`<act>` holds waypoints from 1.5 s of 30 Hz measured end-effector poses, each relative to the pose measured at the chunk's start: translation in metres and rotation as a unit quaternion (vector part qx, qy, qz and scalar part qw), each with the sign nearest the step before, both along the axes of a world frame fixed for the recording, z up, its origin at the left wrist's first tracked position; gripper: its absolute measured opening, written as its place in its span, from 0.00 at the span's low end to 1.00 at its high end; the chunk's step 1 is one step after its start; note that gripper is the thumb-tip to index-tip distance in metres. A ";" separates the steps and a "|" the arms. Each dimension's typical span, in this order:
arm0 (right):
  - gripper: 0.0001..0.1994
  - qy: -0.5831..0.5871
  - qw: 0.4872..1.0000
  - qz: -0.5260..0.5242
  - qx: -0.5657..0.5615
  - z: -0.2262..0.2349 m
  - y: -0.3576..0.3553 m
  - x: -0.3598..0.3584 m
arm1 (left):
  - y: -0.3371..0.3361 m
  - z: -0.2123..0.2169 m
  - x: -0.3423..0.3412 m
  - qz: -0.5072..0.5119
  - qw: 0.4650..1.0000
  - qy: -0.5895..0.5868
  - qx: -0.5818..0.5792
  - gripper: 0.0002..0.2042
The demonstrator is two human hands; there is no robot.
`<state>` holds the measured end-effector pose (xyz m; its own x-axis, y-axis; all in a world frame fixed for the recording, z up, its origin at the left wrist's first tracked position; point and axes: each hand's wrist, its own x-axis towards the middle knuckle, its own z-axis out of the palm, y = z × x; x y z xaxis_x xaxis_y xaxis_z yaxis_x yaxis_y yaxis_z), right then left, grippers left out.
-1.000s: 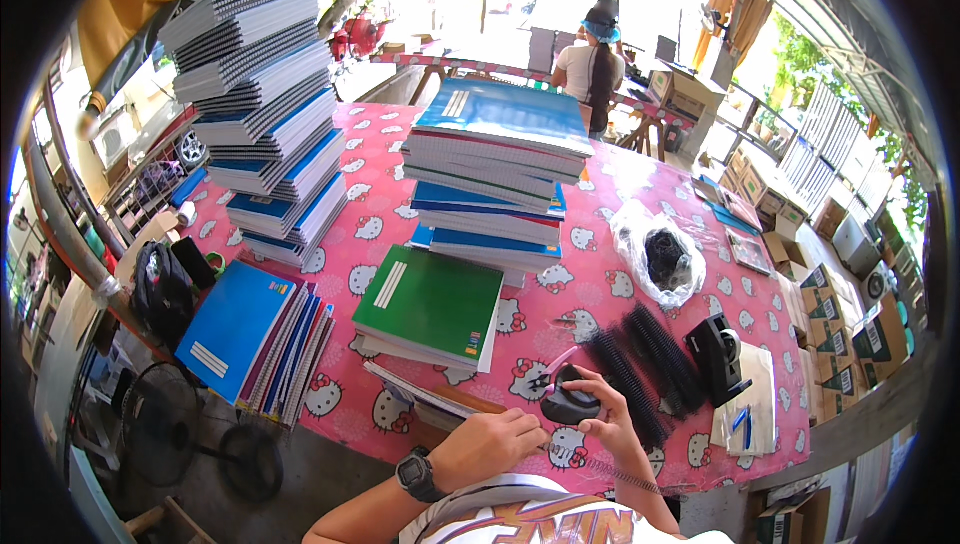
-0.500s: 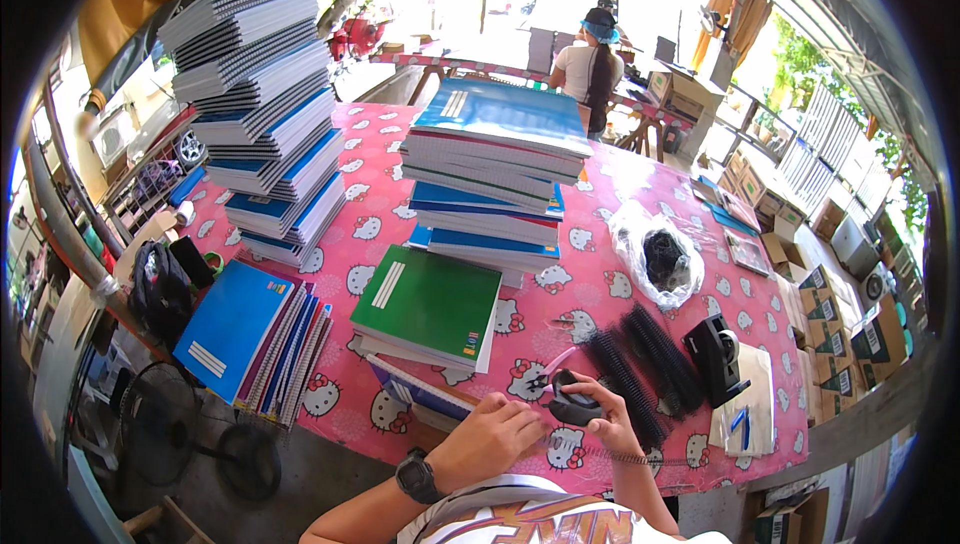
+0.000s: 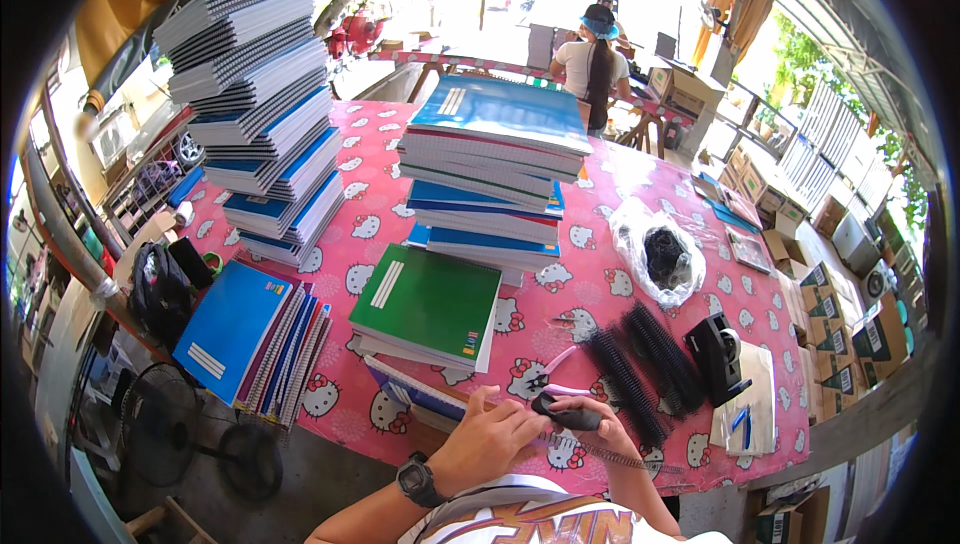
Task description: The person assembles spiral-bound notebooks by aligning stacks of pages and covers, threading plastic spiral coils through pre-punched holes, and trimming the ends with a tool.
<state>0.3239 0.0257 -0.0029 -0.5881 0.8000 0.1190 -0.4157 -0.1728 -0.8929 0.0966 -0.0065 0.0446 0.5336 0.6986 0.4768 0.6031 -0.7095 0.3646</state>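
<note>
My left hand (image 3: 498, 431), with a black watch on its wrist, has its fingers bent together at the left end of a thin black spiral binding coil (image 3: 635, 460). The coil runs rightward beneath my right hand (image 3: 600, 426), along the table's front edge. In my right hand is a rounded black hand-held object (image 3: 566, 412), whose exact kind I cannot tell. Pliers with pink handles (image 3: 560, 359) lie just beyond it. Left of my left hand, a blue-covered notebook (image 3: 420, 391) lies in front of a green notebook (image 3: 430, 302).
Tall notebook stacks (image 3: 265, 94) (image 3: 490, 159) stand behind, and spiral-bound notebooks (image 3: 240, 329) lie left. Bundles of black coils (image 3: 650, 369), a tape dispenser (image 3: 715, 359) and a plastic bag (image 3: 660, 254) are at the right. A person (image 3: 592, 64) sits at a far table.
The black object in my right hand has tilted flatter and shifted slightly left. My left hand has moved a little; its thumb now points up more. The far person has shifted slightly.
</note>
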 end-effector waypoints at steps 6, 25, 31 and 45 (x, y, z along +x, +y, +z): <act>0.43 -0.003 1.000 -0.005 -0.001 0.001 0.001 0.000 | 0.000 -0.008 -0.002 -0.012 0.999 0.035 0.018 0.12; 0.38 -0.084 0.995 -0.013 0.049 0.011 -0.005 0.010 | -0.003 -0.003 -0.013 0.066 0.996 -0.051 -0.009 0.10; 0.30 -0.236 0.965 -0.044 0.104 0.013 0.004 -0.001 | -0.004 -0.013 -0.018 0.067 0.996 -0.056 0.009 0.10; 0.28 -0.264 0.958 0.022 0.106 0.012 0.019 -0.010 | -0.011 -0.011 -0.023 0.099 0.990 -0.088 -0.044 0.21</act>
<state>0.3140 0.0451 0.0092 -0.6437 0.7638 -0.0479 0.1073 0.0280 -0.9938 0.0738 -0.0176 0.0337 0.2964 0.8240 0.4829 0.6493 -0.5447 0.5308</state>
